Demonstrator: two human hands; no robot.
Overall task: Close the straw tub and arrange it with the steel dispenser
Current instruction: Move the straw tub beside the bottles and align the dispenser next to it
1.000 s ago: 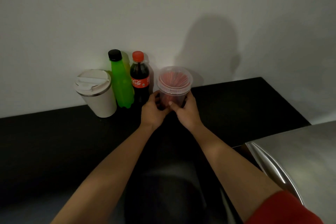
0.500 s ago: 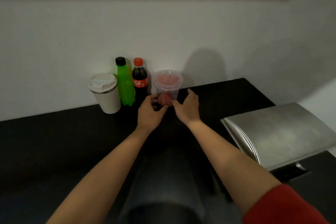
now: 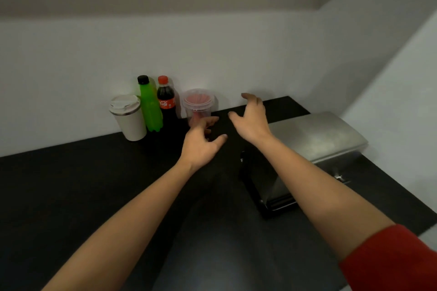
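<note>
The clear straw tub (image 3: 199,104) with red straws inside stands upright against the back wall, its clear lid on top. My left hand (image 3: 202,142) hovers just in front of the tub, fingers apart, holding nothing. My right hand (image 3: 251,118) is open to the right of the tub, apart from it, above the counter. The steel dispenser (image 3: 312,139) lies on the counter at the right, partly behind my right forearm.
A white travel cup (image 3: 128,117), a green bottle (image 3: 149,104) and a cola bottle (image 3: 166,101) stand in a row left of the tub, along the wall. The black counter (image 3: 71,184) ends at the right past the dispenser. A white side wall rises at the right.
Both hands have let go of the straw tub and drawn back from it. My right hand has moved right, toward the dispenser. The camera has pulled back.
</note>
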